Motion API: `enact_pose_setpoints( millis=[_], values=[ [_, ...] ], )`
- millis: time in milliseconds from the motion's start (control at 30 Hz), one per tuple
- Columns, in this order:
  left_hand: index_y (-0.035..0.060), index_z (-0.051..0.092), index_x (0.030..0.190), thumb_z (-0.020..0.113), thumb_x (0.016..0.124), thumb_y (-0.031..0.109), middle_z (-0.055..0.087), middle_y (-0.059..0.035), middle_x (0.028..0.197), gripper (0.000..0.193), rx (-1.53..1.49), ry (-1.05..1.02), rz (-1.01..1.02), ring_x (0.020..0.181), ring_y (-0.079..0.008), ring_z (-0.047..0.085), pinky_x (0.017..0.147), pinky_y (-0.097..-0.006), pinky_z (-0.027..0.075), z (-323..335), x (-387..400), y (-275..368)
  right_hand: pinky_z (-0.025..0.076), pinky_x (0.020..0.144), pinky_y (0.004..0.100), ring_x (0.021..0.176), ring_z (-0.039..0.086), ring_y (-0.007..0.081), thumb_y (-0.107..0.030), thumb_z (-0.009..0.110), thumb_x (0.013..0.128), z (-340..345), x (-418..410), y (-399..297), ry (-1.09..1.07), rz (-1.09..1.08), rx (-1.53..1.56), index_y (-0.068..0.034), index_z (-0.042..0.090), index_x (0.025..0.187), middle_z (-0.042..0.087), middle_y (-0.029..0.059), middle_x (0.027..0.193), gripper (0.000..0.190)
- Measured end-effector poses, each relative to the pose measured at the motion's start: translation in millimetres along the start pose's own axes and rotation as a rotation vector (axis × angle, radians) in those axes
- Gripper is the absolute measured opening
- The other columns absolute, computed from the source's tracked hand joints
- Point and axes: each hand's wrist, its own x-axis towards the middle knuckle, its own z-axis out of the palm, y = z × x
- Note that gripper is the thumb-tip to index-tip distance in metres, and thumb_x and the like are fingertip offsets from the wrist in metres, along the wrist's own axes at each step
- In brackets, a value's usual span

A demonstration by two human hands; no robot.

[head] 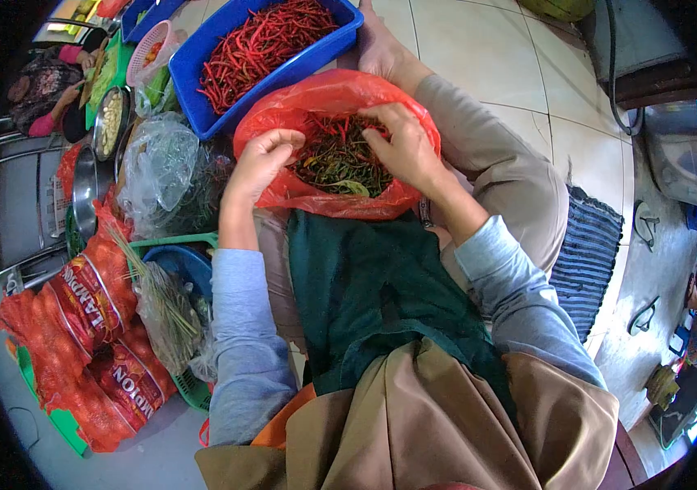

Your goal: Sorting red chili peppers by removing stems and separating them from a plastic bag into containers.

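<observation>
An open red plastic bag (336, 211) rests in my lap. Inside it lie dark green stems and leaves (348, 162) mixed with a few red chillies (341, 125). At the bag's left rim, my left hand (266, 160) has its thumb and fingertips pinched together; whether anything thin is between them is too small to tell. My right hand (406, 147) reaches over the bag's right side, thumb and fingers apart above the stems, with nothing clearly gripped. Just beyond the bag stands a blue plastic tub (192, 76) heaped with long red chillies (269, 46).
Left are clear plastic bags (162, 156), a steel bowl (85, 190), red mesh sacks (79, 312) and a green crate (198, 392) with lemongrass (168, 318). Another person's hands (73, 86) work over a green tray (117, 58). A striped mat (587, 257) and sandals (645, 225) lie right.
</observation>
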Motion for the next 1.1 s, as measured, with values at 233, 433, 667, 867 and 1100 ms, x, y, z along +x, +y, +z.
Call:
enact_pose_setpoints(
  millis=[233, 433, 667, 867, 1100],
  values=[
    [-0.0006, 0.055, 0.109, 0.051, 0.081, 0.016, 0.059, -0.0208, 0.102, 0.033, 0.502, 0.225, 0.176, 0.099, -0.0296, 0.057, 0.086, -0.0337, 0.042, 38.6, 34.4, -43.8, 0.036, 0.093, 0.0401, 0.107, 0.046, 0.0357, -0.014, 0.055, 0.077, -9.4, 8.6, -10.3, 0.006, 0.054, -0.078, 0.0, 0.053, 0.11, 0.05, 0.0217, 0.111, 0.036],
    [0.0019, 0.058, 0.102, 0.051, 0.08, 0.03, 0.06, -0.0214, 0.098, 0.036, 0.685, 0.51, -0.106, 0.096, -0.0349, 0.056, 0.083, -0.0393, 0.044, 60.4, 62.4, -39.4, 0.039, 0.091, 0.0404, 0.107, 0.048, 0.033, -0.018, 0.053, 0.077, -23.9, 25.1, -35.4, -0.247, -0.06, -0.329, -0.003, 0.053, 0.111, 0.051, 0.0194, 0.111, 0.037],
    [0.0038, 0.063, 0.093, 0.063, 0.073, 0.037, 0.061, -0.0213, 0.092, 0.039, 0.716, 0.301, -0.079, 0.091, -0.0334, 0.058, 0.08, -0.0402, 0.046, 82.0, 61.4, -35.8, 0.042, 0.087, 0.0388, 0.1, 0.053, 0.0308, -0.015, 0.052, 0.077, -30.4, 26.1, -7.2, -0.524, -0.001, -0.471, -0.003, 0.056, 0.105, 0.056, 0.0158, 0.103, 0.031],
    [0.0049, 0.065, 0.09, 0.063, 0.073, 0.028, 0.062, -0.021, 0.085, 0.029, 0.702, 0.315, -0.031, 0.086, -0.0338, 0.06, 0.079, -0.0374, 0.046, 62.3, 47.4, -37.6, 0.044, 0.083, 0.0404, 0.093, 0.056, 0.0324, -0.014, 0.052, 0.077, -7.8, 27.4, -5.0, -0.478, -0.028, -0.479, 0.0, 0.052, 0.105, 0.056, 0.0214, 0.096, 0.032],
    [0.0007, 0.063, 0.093, 0.058, 0.08, 0.012, 0.065, -0.0078, 0.084, 0.018, 0.24, 0.342, 0.228, 0.071, -0.0158, 0.06, 0.063, -0.0264, 0.046, 60.6, -12.7, 2.1, 0.047, 0.075, 0.04, 0.083, 0.06, 0.0328, -0.014, 0.052, 0.076, -13.4, 34.5, 11.1, -0.12, -0.096, -0.55, 0.0, 0.053, 0.102, 0.06, 0.0204, 0.091, 0.03]
  ],
)
